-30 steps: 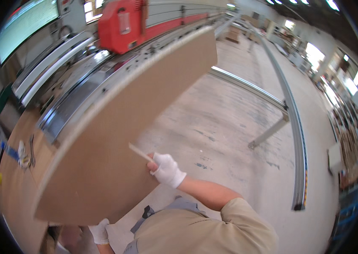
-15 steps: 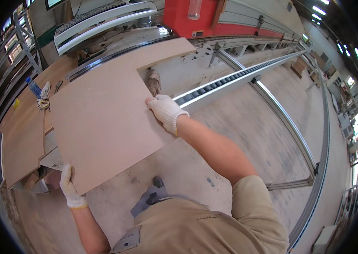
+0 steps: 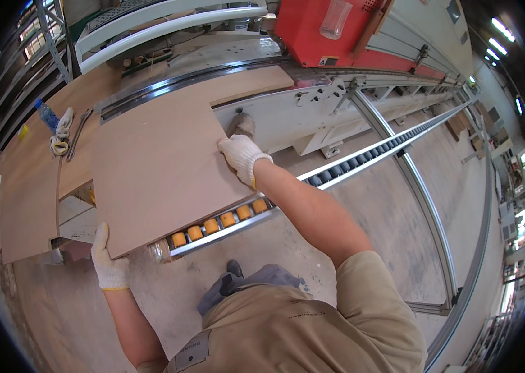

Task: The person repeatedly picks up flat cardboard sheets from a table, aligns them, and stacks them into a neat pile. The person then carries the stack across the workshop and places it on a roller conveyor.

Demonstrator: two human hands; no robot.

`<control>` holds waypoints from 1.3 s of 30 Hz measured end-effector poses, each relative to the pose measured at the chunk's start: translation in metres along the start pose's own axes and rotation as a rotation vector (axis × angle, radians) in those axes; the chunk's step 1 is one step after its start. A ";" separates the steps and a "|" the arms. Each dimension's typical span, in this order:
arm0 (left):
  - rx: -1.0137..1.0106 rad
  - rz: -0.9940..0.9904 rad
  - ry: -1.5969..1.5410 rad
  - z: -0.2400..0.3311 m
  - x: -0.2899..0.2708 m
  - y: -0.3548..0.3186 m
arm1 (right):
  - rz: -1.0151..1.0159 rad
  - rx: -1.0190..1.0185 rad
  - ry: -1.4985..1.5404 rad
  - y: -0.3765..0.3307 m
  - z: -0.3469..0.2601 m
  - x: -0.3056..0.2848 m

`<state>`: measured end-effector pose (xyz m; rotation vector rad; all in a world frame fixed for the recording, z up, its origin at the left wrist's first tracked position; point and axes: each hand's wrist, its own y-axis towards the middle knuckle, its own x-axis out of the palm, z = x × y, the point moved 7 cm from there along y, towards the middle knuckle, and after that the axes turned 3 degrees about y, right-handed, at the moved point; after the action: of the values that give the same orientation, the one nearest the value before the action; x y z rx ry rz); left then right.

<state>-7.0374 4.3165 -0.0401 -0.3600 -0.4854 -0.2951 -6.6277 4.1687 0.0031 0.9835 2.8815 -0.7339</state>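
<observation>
A large flat light-brown board [image 3: 162, 166] with a cut-out at its far right corner lies in front of me, its near edge over a roller track [image 3: 228, 221] with orange rollers. My left hand [image 3: 110, 258], in a white knit glove, holds the board's near left corner, the thumb up along its left edge. My right hand [image 3: 241, 158], gloved alike, grips the right edge just below the cut-out, fingers hidden underneath. Close past that hand, a dusty rounded brownish thing [image 3: 242, 124] shows in the cut-out.
On the wooden table [image 3: 29, 186] at left lie a wrench [image 3: 80, 133], a bottle with blue liquid [image 3: 47, 116] and a spare glove [image 3: 64, 124]. A red machine [image 3: 306, 31] stands beyond. Metal frame bars [image 3: 424, 205] cross the right side, and a metal rack [image 3: 8, 87] is at far left.
The board has shifted away from me with both hands still on it, and its near edge now uncovers the orange rollers. My view has also moved slightly.
</observation>
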 end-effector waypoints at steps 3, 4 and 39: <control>-0.013 0.107 -0.078 -0.004 -0.003 0.023 | -0.005 -0.025 -0.022 0.021 0.000 -0.001; -0.020 0.138 -0.120 -0.009 -0.008 0.035 | -0.019 -0.092 -0.040 0.041 0.006 -0.005; -0.207 0.083 0.270 0.006 0.066 0.048 | 0.061 -0.033 -0.683 0.062 -0.061 -0.028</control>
<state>-6.9674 4.3491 -0.0149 -0.5325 -0.1742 -0.3091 -6.5608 4.2217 0.0351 0.6416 2.2534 -0.8155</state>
